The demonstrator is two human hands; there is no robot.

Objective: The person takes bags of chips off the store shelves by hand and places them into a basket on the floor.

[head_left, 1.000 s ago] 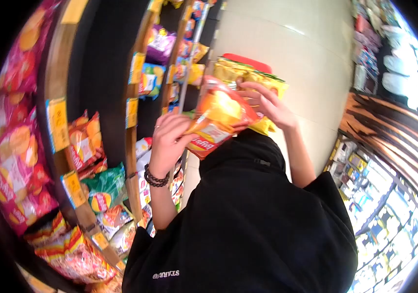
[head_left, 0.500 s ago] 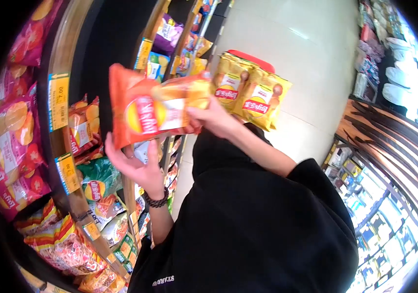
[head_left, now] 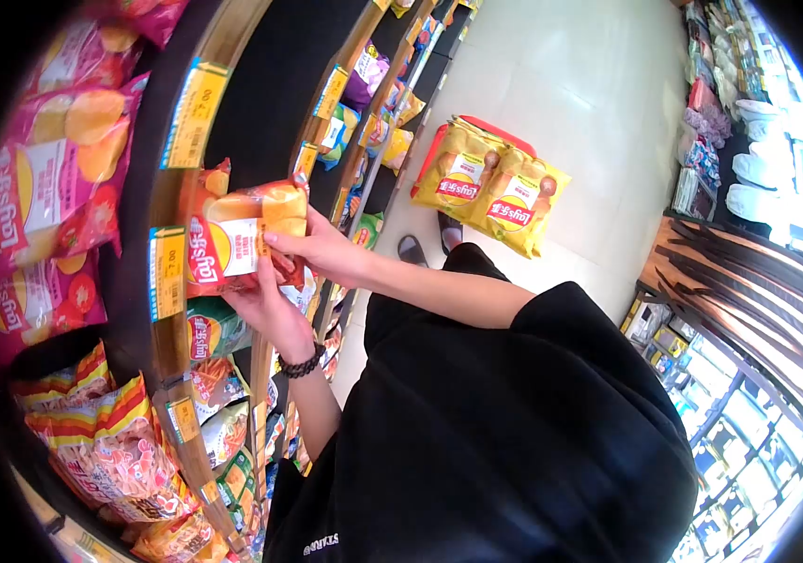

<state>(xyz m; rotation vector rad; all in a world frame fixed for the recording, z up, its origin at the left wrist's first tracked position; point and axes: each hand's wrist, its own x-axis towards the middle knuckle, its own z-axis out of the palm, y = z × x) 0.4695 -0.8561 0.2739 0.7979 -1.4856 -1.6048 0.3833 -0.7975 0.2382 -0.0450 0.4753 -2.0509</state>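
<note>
My right hand [head_left: 326, 249] grips the right end of a red-orange bag of Lay's potato chips [head_left: 223, 249], thumb on its front. My left hand [head_left: 275, 314], with a dark beaded bracelet on the wrist, holds the same bag from below. Its thumb presses the bag's lower edge, and its other fingers are partly hidden. The bag is at a shelf opening, just behind the wooden shelf edge with its yellow price tag [head_left: 168, 272]. Below the bag, a green Lay's bag [head_left: 214, 327] sits on the shelf.
Magenta chip bags [head_left: 54, 178] and striped snack bags [head_left: 110, 450] fill the shelf at left. On the floor, two yellow Lay's bags [head_left: 514, 202] rest on a red basket [head_left: 504, 134]. My feet [head_left: 411, 250] are close by. Shelves of white hats [head_left: 758, 169] stand at right.
The red-orange bag has moved left and away from me into the shelf opening. My left hand, open beneath it before, has closed on its lower edge. The view has shifted slightly.
</note>
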